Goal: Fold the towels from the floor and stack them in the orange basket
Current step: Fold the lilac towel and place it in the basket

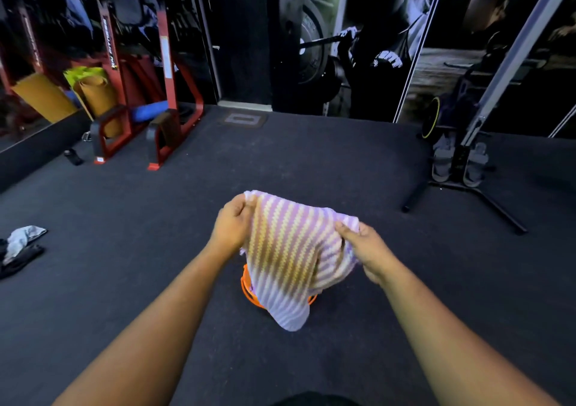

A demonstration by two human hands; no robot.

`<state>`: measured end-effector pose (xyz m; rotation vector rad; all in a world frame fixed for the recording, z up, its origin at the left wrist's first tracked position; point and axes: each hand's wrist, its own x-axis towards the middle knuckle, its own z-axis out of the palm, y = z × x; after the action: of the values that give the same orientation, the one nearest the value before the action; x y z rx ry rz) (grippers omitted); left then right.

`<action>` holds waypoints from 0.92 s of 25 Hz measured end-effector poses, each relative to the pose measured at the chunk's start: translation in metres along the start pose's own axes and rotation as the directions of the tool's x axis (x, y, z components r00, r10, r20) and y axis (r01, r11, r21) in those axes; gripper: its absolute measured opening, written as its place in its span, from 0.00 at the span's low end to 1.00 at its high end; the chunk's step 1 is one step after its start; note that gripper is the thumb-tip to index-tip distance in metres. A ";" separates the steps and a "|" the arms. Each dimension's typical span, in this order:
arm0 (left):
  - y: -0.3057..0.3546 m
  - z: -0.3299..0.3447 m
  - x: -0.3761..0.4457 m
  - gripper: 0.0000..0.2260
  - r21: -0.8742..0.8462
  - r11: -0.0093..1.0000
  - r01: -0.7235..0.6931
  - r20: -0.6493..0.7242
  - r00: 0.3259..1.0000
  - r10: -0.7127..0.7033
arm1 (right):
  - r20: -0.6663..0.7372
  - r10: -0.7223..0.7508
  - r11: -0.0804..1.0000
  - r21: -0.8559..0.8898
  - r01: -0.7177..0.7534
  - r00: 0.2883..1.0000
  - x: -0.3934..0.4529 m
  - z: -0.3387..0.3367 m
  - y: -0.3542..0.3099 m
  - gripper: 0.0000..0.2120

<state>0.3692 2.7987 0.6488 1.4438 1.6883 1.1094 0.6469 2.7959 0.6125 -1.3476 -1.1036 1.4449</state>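
Dark rubbery gym floor fills most of the frame, with a mirrored wall and red equipment at the upper left and a large dark wall mural across the top right. At centre, the left hand is closed around the upper left corner of a striped towel, fingers curled over the edge, while the right hand pinches the towel's upper right edge between thumb and fingers. Between the two hands the towel, striped in lilac, yellow and white, is held up off the floor and hangs down in a loose drape, its lowest corner tapering to a point below centre. Directly behind and beneath the hanging cloth sits the orange basket, only slivers of its rim showing at the towel's left and right edges; its contents cannot be seen. Both bare forearms reach in from the bottom corners of the frame. Out at the left edge, a crumpled grey-and-white cloth lies on the floor on top of a dark cloth, well apart from the basket. At the upper left stand the red rack and rolled mats; at the right, a black stand with splayed legs rests on the floor.
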 end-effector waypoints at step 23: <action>-0.012 -0.027 -0.002 0.24 -0.450 0.861 0.238 0.296 0.949 -0.108 | -0.283 -0.209 0.963 -0.228 0.146 0.936 0.034 -0.034 -0.041 0.17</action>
<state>0.3403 2.7910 0.6493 1.0403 1.2155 1.0850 0.6799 2.8411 0.6422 -1.5110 -1.1568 0.9722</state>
